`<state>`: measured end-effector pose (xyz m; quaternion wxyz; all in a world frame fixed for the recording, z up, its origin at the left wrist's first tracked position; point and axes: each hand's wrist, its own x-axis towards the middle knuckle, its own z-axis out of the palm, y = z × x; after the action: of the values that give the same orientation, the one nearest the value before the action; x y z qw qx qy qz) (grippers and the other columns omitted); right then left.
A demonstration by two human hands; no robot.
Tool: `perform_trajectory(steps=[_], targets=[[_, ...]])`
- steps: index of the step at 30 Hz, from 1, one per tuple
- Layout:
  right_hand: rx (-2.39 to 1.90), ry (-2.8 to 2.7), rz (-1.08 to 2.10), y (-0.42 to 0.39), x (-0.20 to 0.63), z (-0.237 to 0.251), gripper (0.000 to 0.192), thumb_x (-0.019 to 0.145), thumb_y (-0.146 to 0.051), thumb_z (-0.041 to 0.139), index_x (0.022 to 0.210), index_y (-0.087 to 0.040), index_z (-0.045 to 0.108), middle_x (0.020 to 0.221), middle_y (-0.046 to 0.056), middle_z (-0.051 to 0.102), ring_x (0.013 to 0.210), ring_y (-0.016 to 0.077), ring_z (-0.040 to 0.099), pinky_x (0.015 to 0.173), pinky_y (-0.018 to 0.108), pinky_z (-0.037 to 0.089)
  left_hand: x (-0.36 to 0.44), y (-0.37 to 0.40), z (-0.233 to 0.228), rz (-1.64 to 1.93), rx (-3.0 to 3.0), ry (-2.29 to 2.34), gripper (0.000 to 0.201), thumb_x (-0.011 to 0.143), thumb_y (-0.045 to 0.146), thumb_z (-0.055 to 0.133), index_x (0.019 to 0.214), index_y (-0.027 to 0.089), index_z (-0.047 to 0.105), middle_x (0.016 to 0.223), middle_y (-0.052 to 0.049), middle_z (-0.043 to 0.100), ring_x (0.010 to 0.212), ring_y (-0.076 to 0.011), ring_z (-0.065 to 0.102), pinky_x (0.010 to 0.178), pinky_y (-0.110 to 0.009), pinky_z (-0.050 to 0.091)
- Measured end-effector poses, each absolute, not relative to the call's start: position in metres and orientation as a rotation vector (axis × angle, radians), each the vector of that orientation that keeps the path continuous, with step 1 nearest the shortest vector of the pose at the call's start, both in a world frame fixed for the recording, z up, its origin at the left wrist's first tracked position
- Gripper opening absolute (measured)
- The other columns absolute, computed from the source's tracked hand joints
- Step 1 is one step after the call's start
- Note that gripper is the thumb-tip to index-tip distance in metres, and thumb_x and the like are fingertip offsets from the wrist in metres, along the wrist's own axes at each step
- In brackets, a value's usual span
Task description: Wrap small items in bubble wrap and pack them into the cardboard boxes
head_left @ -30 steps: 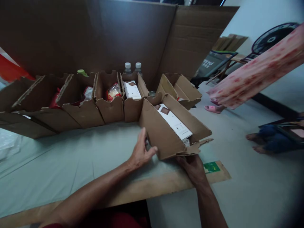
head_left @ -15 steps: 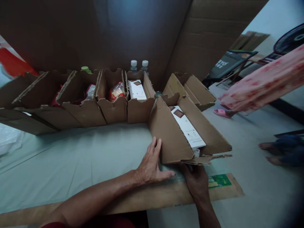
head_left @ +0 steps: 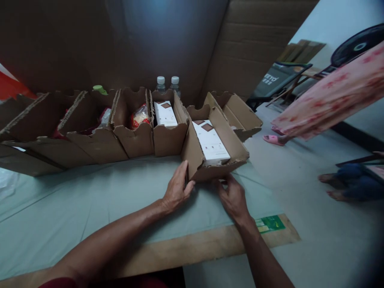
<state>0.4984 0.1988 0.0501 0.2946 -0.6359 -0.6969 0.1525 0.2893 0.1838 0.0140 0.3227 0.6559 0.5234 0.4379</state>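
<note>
In front of me a cardboard bin stands angled at the right end of a row, with a white printed box lying inside it. My left hand lies against the bin's left wall near the front corner, fingers stretched out and thumb apart. At the bottom of its front wall, my right hand has its fingers curled at the lower edge, the fingertips partly hidden under the cardboard. Left of this bin, another cardboard bin also holds a white printed box.
More cardboard bins run leftward, some with red-and-clear packets. Two clear bottles stand behind. Another bin sits at the back right. Beyond the table's wooden edge, a person in a pink patterned garment stands at right.
The angled bin has moved back and left toward the row, and its front now sits lower and flatter. Both hands moved forward with it; the right hand stays at its front edge.
</note>
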Motion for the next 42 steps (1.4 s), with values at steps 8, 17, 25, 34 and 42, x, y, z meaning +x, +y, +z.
perform_trajectory(steps=[8,17,25,34,42], targets=[[-1.846,-1.853,0.23,0.265,0.474,0.061,0.033,0.09,-0.045,0.056,0.075,-0.02,0.071,0.072,0.014,0.073,0.075,0.0298,0.069,0.067,0.036,0.041,0.28,0.248,0.034,1.109,1.541,1.707,0.042,0.093,0.029,0.062,0.131,0.01,0.065,0.117,-0.02,0.075,0.106,-0.0317,0.07,0.097,-0.048,0.053],[-1.453,-2.091,0.285,0.258,0.453,0.048,0.04,0.09,-0.032,0.057,0.126,-0.019,0.068,0.124,0.012,0.072,0.118,0.0293,0.064,0.103,0.042,0.049,0.272,0.219,0.015,1.06,1.668,1.563,0.052,0.087,0.018,0.06,0.138,0.009,0.059,0.131,-0.018,0.068,0.117,-0.0287,0.066,0.104,-0.045,0.052],[-1.423,-2.061,0.226,0.28,0.459,0.037,0.041,0.087,-0.032,0.055,0.123,-0.016,0.067,0.123,0.017,0.071,0.118,0.0353,0.064,0.104,0.054,0.049,0.249,0.16,0.019,0.996,1.843,1.387,0.043,0.085,0.019,0.062,0.127,0.017,0.067,0.14,-0.016,0.064,0.131,-0.0307,0.06,0.112,-0.05,0.049],[-1.239,-2.002,0.272,0.244,0.421,0.108,0.045,0.095,-0.033,0.053,0.138,-0.02,0.059,0.108,0.008,0.076,0.082,0.0198,0.071,0.084,0.037,0.058,0.17,0.039,0.024,1.121,1.818,1.642,0.026,0.097,0.022,0.055,0.118,0.025,0.071,0.126,-0.011,0.073,0.115,-0.0245,0.072,0.095,-0.041,0.063],[-1.581,-2.377,0.093,0.27,0.319,0.176,0.034,0.093,-0.027,0.057,0.124,-0.021,0.07,0.094,0.012,0.078,0.086,0.0289,0.072,0.076,0.038,0.053,0.172,0.023,0.04,1.196,1.751,1.644,0.027,0.095,0.02,0.054,0.114,0.023,0.074,0.124,-0.012,0.073,0.112,-0.0249,0.074,0.084,-0.036,0.066]])
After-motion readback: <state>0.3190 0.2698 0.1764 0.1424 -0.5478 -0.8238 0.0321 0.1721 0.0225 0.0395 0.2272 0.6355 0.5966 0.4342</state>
